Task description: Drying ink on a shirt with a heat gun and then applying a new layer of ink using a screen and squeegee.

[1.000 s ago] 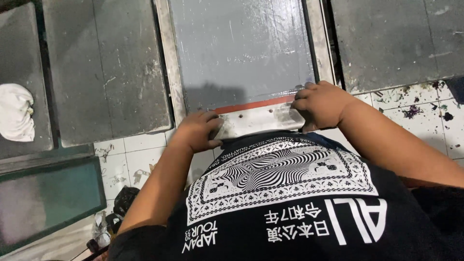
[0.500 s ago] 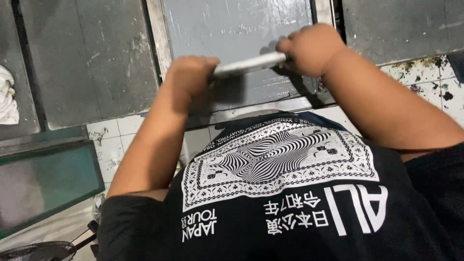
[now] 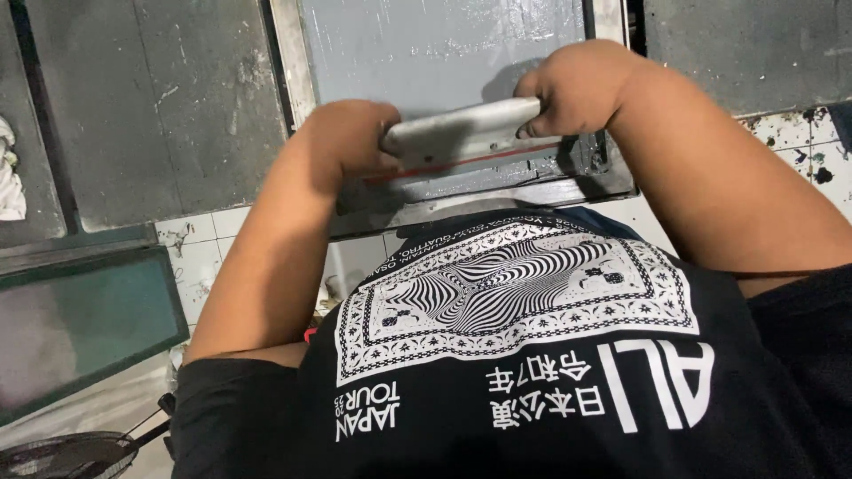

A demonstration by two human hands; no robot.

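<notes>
Both my hands grip a metal-handled squeegee [image 3: 466,133] with a red rubber blade. My left hand [image 3: 351,142] holds its left end and my right hand [image 3: 577,89] holds its right end. The blade rests near the close edge of a grey printing screen [image 3: 426,44] in a pale frame [image 3: 288,62]. A smear of dark ink lies under the blade. My black printed shirt [image 3: 532,355] fills the lower part of the view.
A dark grey flat panel [image 3: 160,106] lies left of the screen and another [image 3: 745,44] to the right. A green-meshed screen [image 3: 80,319] leans at lower left. White rag [image 3: 11,177] at the left edge, stained white tiles [image 3: 799,142], a fan [image 3: 62,457] at the bottom.
The squeegee went from the near edge up the screen, then came back toward me to the near edge. My view has shifted slightly.
</notes>
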